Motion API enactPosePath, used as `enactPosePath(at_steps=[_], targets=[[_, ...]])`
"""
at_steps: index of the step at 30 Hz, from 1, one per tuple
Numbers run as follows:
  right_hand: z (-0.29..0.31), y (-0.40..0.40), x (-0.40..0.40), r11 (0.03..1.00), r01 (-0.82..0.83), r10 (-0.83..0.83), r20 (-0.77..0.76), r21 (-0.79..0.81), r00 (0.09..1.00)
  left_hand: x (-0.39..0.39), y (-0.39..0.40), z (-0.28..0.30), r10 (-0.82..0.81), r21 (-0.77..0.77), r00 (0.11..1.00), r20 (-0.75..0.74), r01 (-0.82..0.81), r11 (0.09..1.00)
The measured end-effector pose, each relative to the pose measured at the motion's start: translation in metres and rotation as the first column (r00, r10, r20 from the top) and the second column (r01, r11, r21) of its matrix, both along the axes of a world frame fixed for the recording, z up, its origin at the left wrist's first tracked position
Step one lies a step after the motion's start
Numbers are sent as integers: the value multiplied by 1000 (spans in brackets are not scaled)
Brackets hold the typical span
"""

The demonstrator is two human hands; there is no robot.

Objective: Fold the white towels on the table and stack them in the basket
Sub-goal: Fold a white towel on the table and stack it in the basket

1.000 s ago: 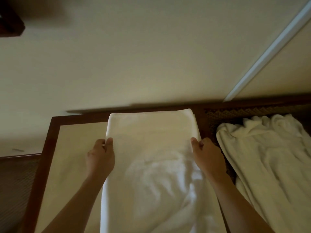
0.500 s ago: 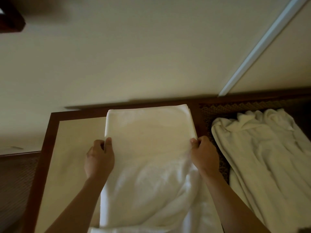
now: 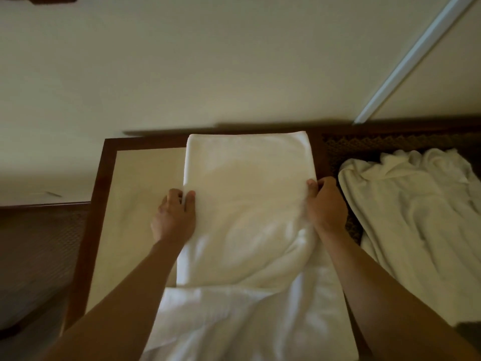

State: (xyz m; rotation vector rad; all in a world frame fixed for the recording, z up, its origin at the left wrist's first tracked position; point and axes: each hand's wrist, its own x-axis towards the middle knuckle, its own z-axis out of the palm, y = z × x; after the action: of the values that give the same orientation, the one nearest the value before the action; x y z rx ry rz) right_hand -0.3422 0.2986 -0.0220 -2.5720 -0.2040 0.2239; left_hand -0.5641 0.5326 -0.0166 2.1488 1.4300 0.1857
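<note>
The left hand [image 3: 174, 217] pinches the left edge of the towel [image 3: 247, 204], thumb on top. The right hand [image 3: 325, 204] grips the right edge with curled fingers. The towel lies between them on the table [image 3: 135, 183]. More towels [image 3: 416, 217] lie right of the right hand.

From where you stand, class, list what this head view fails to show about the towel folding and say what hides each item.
- Basket: none recognisable anywhere in the head view.
- Near end of the towel being folded: cut off by the bottom edge.
- Crumpled towel: its right side runs past the frame edge.
- Fingers of the left hand and right hand: curled under the towel's side edges, hidden by cloth.
- Table: its near part is covered by arms and towel.
</note>
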Motion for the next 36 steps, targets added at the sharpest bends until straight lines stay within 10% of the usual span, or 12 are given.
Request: enactPosePath(at_steps=[7,15,19,24,29,32,36], targets=[[32,-25,-100,988,40,-53,89,149,995,-101,-22,29,-249,-274,965,84,263,925],[50,-48,-257,961,0,41,-143,277,989,-169,-47,51,-583,-255,710,-394,525,812],[74,-57,-285,866,210,97,-565,453,820,-187,-92,99,-499,-155,859,-118,480,863],[124,-92,-308,786,385,218,-799,484,560,-208,-208,157,-747,-45,664,1,747,664],[132,-167,-324,657,384,108,-585,648,804,-230,-283,154,-795,-194,507,332,862,468],[116,-210,-332,599,476,-33,-574,644,818,-251,-285,119,-524,-517,709,471,704,487],[63,-235,-319,769,442,-97,-598,462,795,-273,-256,41,18,-680,981,195,122,723]])
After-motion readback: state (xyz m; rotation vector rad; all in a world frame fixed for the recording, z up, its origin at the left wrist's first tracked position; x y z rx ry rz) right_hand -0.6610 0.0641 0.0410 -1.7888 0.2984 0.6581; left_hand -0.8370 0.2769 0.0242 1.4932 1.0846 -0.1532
